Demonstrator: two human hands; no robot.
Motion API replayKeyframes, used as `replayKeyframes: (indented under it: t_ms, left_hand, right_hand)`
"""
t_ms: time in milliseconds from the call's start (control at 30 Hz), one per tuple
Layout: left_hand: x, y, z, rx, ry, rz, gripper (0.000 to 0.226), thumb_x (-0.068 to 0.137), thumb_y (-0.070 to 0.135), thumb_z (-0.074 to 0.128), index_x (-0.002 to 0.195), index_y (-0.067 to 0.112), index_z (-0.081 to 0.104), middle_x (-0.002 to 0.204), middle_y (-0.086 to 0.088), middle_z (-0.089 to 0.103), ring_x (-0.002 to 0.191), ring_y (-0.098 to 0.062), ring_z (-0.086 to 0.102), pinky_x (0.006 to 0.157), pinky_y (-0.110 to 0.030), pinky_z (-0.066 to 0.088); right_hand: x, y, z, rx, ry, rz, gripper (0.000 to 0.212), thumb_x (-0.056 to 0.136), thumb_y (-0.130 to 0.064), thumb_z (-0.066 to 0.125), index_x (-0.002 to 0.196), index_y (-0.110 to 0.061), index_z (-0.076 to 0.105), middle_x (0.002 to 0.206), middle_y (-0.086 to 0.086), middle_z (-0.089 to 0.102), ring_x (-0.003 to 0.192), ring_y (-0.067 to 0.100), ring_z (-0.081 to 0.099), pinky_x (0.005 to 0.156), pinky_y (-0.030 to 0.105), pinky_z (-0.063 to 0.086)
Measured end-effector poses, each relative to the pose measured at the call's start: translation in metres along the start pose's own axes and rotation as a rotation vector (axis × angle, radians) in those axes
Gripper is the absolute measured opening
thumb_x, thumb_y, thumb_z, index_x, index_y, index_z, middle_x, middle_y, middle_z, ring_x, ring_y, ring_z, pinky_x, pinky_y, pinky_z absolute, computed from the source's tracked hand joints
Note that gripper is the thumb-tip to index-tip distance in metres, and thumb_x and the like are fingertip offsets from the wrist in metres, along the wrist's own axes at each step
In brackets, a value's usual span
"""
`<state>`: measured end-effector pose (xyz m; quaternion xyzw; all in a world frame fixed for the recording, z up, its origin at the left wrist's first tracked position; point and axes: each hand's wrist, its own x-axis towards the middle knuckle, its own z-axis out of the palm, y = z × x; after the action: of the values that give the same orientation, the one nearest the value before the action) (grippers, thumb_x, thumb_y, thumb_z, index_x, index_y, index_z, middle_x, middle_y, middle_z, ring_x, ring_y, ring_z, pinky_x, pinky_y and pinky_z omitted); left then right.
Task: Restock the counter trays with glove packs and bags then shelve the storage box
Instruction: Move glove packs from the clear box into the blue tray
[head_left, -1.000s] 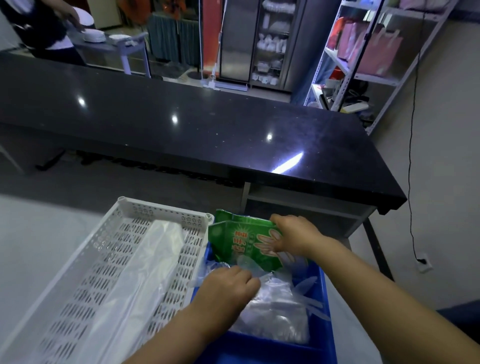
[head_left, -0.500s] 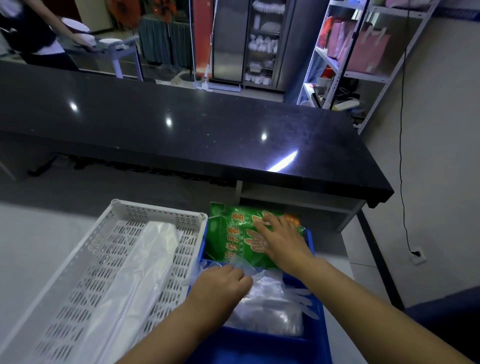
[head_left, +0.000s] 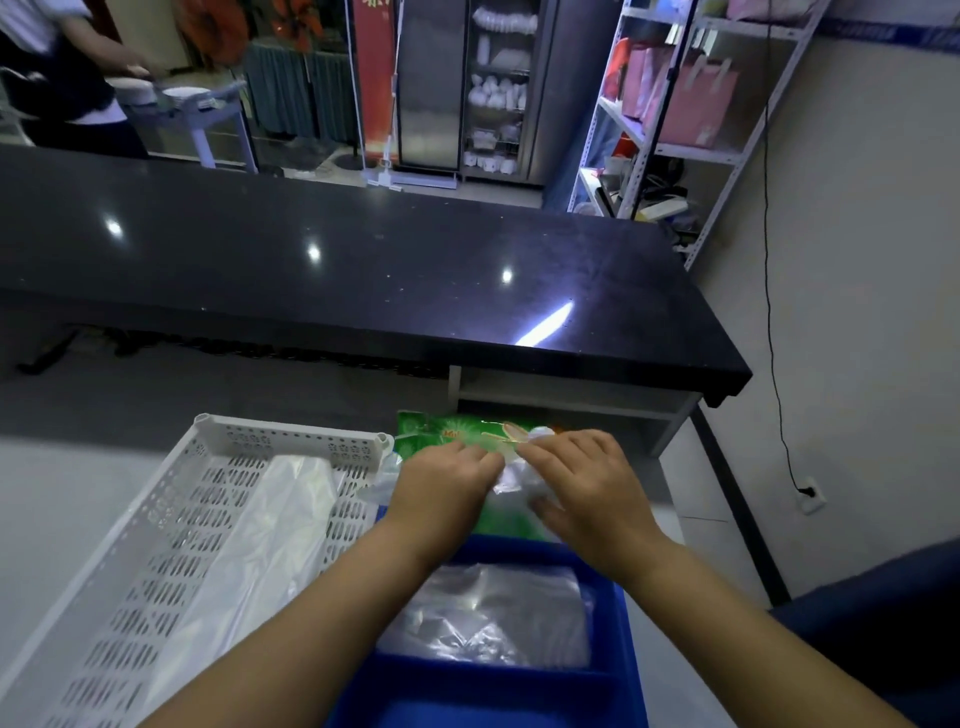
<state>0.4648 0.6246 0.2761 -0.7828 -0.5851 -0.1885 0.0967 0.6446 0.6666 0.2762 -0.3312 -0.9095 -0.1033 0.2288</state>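
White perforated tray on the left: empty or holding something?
Holding something. A clear plastic bag lies lengthwise on the floor of the white perforated tray; the slotted floor on either side of it is bare.

We log a pale counter (head_left: 62, 509). On it sit a white perforated tray (head_left: 156, 545) and, just beside it, a blue bin (head_left: 467, 696).

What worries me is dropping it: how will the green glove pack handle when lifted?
Probably floppy: the green glove pack is thin film, bending under the left hand and right hand. Likely light and slippery; its surface shines.
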Motion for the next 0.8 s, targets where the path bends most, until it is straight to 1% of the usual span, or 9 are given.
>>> replayKeyframes:
  t_ms: [67, 100, 200, 333, 400, 500, 633, 700, 800]
  left_hand:
    - [0.006, 0.003, 0.001, 0.005, 0.044, 0.011, 0.026, 0.047, 0.000, 0.076, 0.057, 0.014, 0.056, 0.049, -0.003, 0.054, 0.043, -0.024, 0.049, 0.039, -0.024, 0.032]
    - [0.009, 0.003, 0.001, 0.015, 0.072, 0.013, 0.025, 0.050, -0.001, 0.074, 0.057, 0.014, 0.056, 0.050, -0.003, 0.054, 0.043, -0.023, 0.048, 0.040, -0.025, 0.030]
    - [0.020, -0.001, 0.000, 0.029, 0.177, 0.010, 0.019, 0.058, -0.002, 0.068, 0.061, 0.014, 0.058, 0.053, -0.004, 0.057, 0.045, -0.023, 0.049, 0.042, -0.027, 0.030]
    - [0.019, -0.010, 0.009, -0.002, 0.255, 0.034, 0.014, 0.069, 0.000, 0.067, 0.078, 0.011, 0.067, 0.076, -0.006, 0.070, 0.060, -0.025, 0.061, 0.051, -0.031, 0.045]
    - [0.006, -0.015, 0.020, -0.027, 0.166, 0.041, 0.025, 0.062, 0.003, 0.075, 0.085, 0.011, 0.070, 0.083, -0.006, 0.072, 0.067, -0.024, 0.065, 0.058, -0.030, 0.050]
    - [-0.018, -0.025, 0.036, -0.039, -0.101, -0.040, 0.044, 0.044, 0.014, 0.087, 0.085, 0.017, 0.072, 0.077, -0.001, 0.072, 0.068, -0.023, 0.067, 0.063, -0.028, 0.051]
    - [-0.031, -0.037, 0.045, -0.166, -0.321, -0.218, 0.044, 0.077, 0.037, 0.069, 0.118, 0.025, 0.059, 0.103, -0.004, 0.071, 0.095, -0.028, 0.064, 0.078, -0.032, 0.045]
    - [-0.030, -0.041, 0.048, -0.204, -0.406, -0.273, 0.051, 0.083, 0.049, 0.059, 0.129, 0.028, 0.048, 0.110, -0.004, 0.069, 0.100, -0.027, 0.062, 0.076, -0.032, 0.044]
    - [-0.024, -0.042, 0.047, -0.247, -0.433, -0.328, 0.060, 0.084, 0.054, 0.055, 0.135, 0.026, 0.037, 0.111, -0.006, 0.067, 0.099, -0.027, 0.062, 0.071, -0.031, 0.042]
  right_hand:
    - [0.001, 0.004, 0.008, -0.037, 0.234, -0.037, 0.013, 0.075, -0.015, 0.076, 0.087, -0.014, 0.073, 0.084, 0.003, 0.074, 0.073, 0.021, 0.067, 0.076, 0.034, 0.047]
    - [0.002, 0.007, 0.010, -0.037, 0.307, -0.041, 0.003, 0.077, -0.013, 0.075, 0.079, -0.014, 0.073, 0.076, 0.003, 0.073, 0.067, 0.021, 0.066, 0.073, 0.034, 0.046]
    - [0.011, 0.013, 0.014, -0.071, 0.455, -0.016, 0.009, 0.075, -0.012, 0.077, 0.069, -0.014, 0.071, 0.066, 0.002, 0.069, 0.060, 0.020, 0.061, 0.072, 0.033, 0.042]
    - [0.014, 0.016, 0.020, -0.145, 0.561, -0.028, 0.016, 0.072, -0.010, 0.079, 0.062, -0.016, 0.068, 0.062, 0.000, 0.066, 0.057, 0.020, 0.058, 0.073, 0.033, 0.039]
    - [0.002, 0.014, 0.029, -0.115, 0.480, -0.038, 0.018, 0.077, -0.012, 0.072, 0.060, -0.016, 0.067, 0.062, 0.000, 0.065, 0.057, 0.021, 0.058, 0.071, 0.033, 0.038]
    - [-0.019, 0.009, 0.048, -0.047, 0.155, 0.017, 0.015, 0.070, -0.008, 0.074, 0.062, -0.016, 0.064, 0.062, 0.001, 0.065, 0.061, 0.022, 0.059, 0.069, 0.032, 0.041]
    - [-0.024, 0.008, 0.058, 0.222, -0.228, 0.272, 0.014, 0.067, -0.001, 0.070, 0.066, -0.014, 0.063, 0.068, 0.004, 0.067, 0.069, 0.027, 0.060, 0.070, 0.032, 0.040]
    - [-0.022, 0.012, 0.061, 0.332, -0.375, 0.437, 0.010, 0.074, -0.008, 0.063, 0.078, -0.017, 0.065, 0.082, 0.005, 0.069, 0.081, 0.028, 0.059, 0.072, 0.031, 0.041]
    - [-0.017, 0.017, 0.066, 0.446, -0.536, 0.628, 0.022, 0.075, -0.020, 0.061, 0.097, -0.025, 0.060, 0.096, -0.001, 0.067, 0.088, 0.022, 0.059, 0.071, 0.031, 0.050]
